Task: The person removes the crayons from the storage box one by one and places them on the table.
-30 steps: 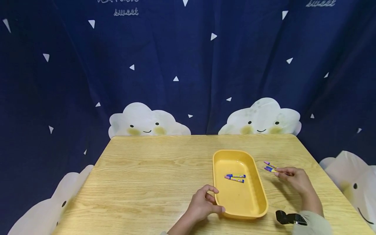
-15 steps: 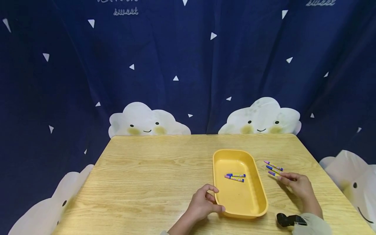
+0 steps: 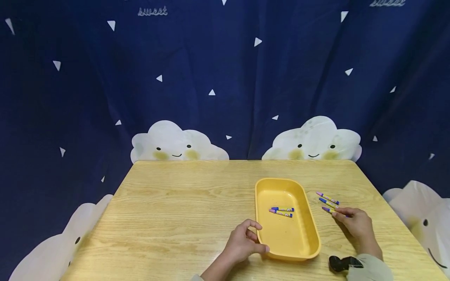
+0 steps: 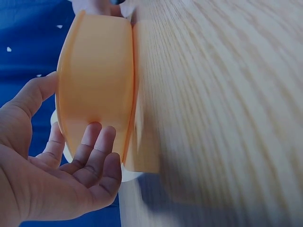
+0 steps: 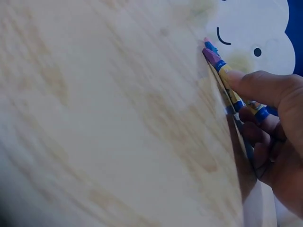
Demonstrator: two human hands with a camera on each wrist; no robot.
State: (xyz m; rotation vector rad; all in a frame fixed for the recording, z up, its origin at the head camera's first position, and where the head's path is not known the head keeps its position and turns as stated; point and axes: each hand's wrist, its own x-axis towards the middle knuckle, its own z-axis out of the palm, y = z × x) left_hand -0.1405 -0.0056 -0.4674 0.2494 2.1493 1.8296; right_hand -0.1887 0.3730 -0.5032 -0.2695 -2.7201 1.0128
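In the head view my left hand [image 3: 242,241] holds the near left corner of a yellow plastic tray [image 3: 311,249]. The left wrist view has its thumb and fingers against the tray's rim and outer wall. To the right of the tray, my right hand [image 3: 356,224] pinches a purple crayon [image 3: 327,209] between thumb and fingers, low over the table. Just beyond it lie a blue crayon [image 3: 327,202] and a pink crayon [image 3: 327,198], side by side. Inside the tray, another blue crayon [image 3: 284,209] lies against another pink crayon [image 3: 281,213].
A wooden table [image 3: 175,207] carries the tray and crayons. Behind it hangs a dark blue curtain [image 3: 197,78] with white triangles and smiling clouds. A black strap mount [image 3: 342,264] sits at the right sleeve [image 3: 369,268].
My right hand has drawn slightly toward me with the purple crayon, which now lies apart from the blue one. The outside crayons have become more spread out. My left hand stays on the tray.
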